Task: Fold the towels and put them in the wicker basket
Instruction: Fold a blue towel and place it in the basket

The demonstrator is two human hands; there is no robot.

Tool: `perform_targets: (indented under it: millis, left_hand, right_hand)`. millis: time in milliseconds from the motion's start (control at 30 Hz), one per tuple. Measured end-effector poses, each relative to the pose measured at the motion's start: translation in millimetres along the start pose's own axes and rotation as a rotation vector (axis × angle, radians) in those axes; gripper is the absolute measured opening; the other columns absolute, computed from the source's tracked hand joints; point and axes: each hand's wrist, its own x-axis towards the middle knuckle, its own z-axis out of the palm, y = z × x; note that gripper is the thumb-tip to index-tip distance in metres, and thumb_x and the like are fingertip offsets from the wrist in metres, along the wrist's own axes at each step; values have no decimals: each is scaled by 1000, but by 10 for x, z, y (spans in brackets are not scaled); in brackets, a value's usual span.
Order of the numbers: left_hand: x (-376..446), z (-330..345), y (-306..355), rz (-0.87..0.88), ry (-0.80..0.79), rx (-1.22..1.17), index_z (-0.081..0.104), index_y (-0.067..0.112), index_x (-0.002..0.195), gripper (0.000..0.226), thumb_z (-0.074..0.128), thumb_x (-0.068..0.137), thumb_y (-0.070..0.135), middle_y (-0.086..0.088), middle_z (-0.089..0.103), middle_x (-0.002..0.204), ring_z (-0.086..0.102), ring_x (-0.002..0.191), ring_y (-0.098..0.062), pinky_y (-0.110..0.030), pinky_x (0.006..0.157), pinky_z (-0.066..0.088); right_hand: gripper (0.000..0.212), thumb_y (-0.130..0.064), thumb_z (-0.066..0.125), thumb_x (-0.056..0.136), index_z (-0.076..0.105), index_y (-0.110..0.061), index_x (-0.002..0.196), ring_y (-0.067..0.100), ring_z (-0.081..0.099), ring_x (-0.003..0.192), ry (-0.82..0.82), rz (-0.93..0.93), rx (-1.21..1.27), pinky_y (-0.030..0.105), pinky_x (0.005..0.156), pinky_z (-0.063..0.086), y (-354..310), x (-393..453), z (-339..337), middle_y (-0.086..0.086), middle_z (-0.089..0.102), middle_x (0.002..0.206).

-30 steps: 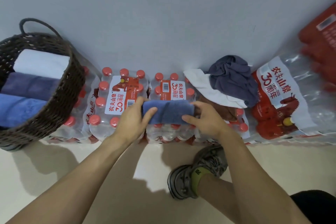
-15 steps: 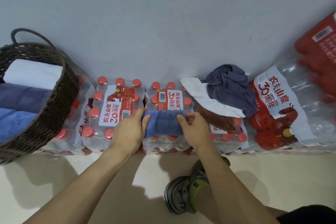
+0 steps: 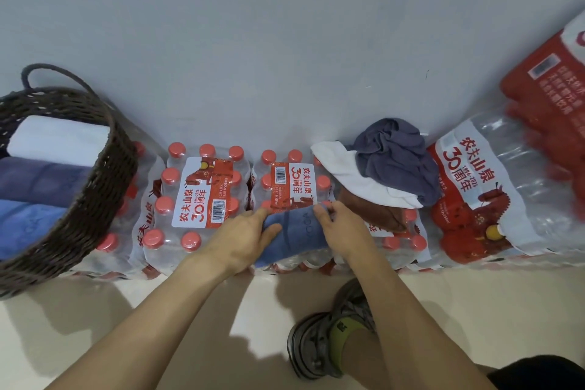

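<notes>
The fingers (image 3: pixel 323 215) of the right hand (image 3: pixel 343 231) curl over the right end of a blue towel (image 3: pixel 292 236), pinching its upper corner against the thumb side. The fingers (image 3: pixel 253 220) of the left hand (image 3: pixel 240 241) lie pressed together along the towel's left end, the thumb (image 3: pixel 272 229) spread apart from them and resting on the cloth. Both hands grip the towel between them.

The blue towel is folded into a thick narrow bundle. Its long axis runs from near to far, tilted a little: the far end points toward the wall (image 3: pixel 285 41) and the near end hangs just over the front edge of the shrink-wrapped packs of water bottles (image 3: pixel 202 193) that carry it. It sits on the middle pack, near that pack's front edge.

To the right, on the next pack, lies an unfolded pile: a brown towel (image 3: pixel 370 210) at the bottom, touching the right hand's fingers, a white towel (image 3: pixel 348 174) over it, and a crumpled grey towel (image 3: pixel 392 158) on top against the wall. Further right a larger pack (image 3: pixel 493 187) rests tilted.

At the left end of the row stands the wicker basket (image 3: pixel 95 196), leaning on the leftmost pack. Inside it three rolled towels lie side by side, long axes running left to right: a white roll (image 3: pixel 57 142) farthest, a purple roll (image 3: pixel 41 179) in the middle, a blue roll (image 3: pixel 28 225) nearest.

Below, on the pale floor (image 3: pixel 158 310), the person's shoe (image 3: pixel 316 342) shows between the forearms.
</notes>
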Motion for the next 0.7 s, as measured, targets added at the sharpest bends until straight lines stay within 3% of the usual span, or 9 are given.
perform_targets:
  millis: [133, 233, 333, 400, 500, 600, 700]
  left_hand:
    - [-14, -12, -1, -99, 30, -115, 66, 19, 95, 34, 58, 91, 52, 3, 71, 82, 65, 70, -13, -27, 63, 53]
    - [-20, -80, 9, -186, -27, -449, 67, 24, 77, 30, 74, 78, 53, 13, 69, 64, 65, 59, -1, -12, 45, 44]
    - [-53, -248, 41, -100, -39, -571, 63, 25, 83, 31, 80, 73, 48, 11, 69, 75, 65, 65, -2, -13, 50, 47]
    - [-46, -464, 109, -16, -60, -506, 61, 26, 89, 29, 79, 74, 44, 7, 67, 79, 64, 68, -7, -21, 56, 52]
    - [-18, -888, 256, 156, -151, -385, 63, 27, 103, 26, 73, 82, 40, 10, 68, 90, 65, 80, -5, -27, 71, 53]
    - [-99, -1338, 288, 243, -208, -311, 67, 31, 102, 25, 71, 80, 40, 20, 68, 97, 65, 88, 1, -15, 74, 50]
    - [-308, -1710, 60, 203, -176, -304, 71, 31, 103, 30, 77, 76, 42, 14, 72, 99, 68, 92, -5, -26, 84, 55]
  right_hand:
    - [45, -51, 37, 102, 60, -15, 117, 26, 64, 102, -24, 34, -77, 36, 88, 51, -61, -36, -61, 10, 67, 114]
    - [40, -45, 43, 101, 58, -11, 117, 25, 62, 100, -52, 59, -105, 33, 82, 48, -129, -74, -184, 10, 66, 114]
    - [27, -36, 45, 102, 56, -14, 113, 21, 61, 97, 20, -81, 11, 28, 73, 45, -341, -114, -368, 7, 63, 114]
    - [32, -45, 41, 102, 60, -19, 106, 18, 64, 95, 23, -297, 228, 28, 75, 51, -581, -170, -458, 4, 67, 106]
    - [54, -76, 46, 84, 60, -36, 119, 5, 63, 109, -252, -492, 433, 31, 95, 52, -956, -321, -506, -12, 67, 115]
    - [61, -76, 68, 69, 52, -47, 121, -3, 61, 110, -384, -594, 318, 28, 93, 53, -1174, -393, -457, -22, 64, 118]
    - [48, -60, 80, 67, 56, -43, 104, -6, 64, 86, -396, -654, 181, 23, 74, 55, -1290, -434, -343, -21, 67, 96]
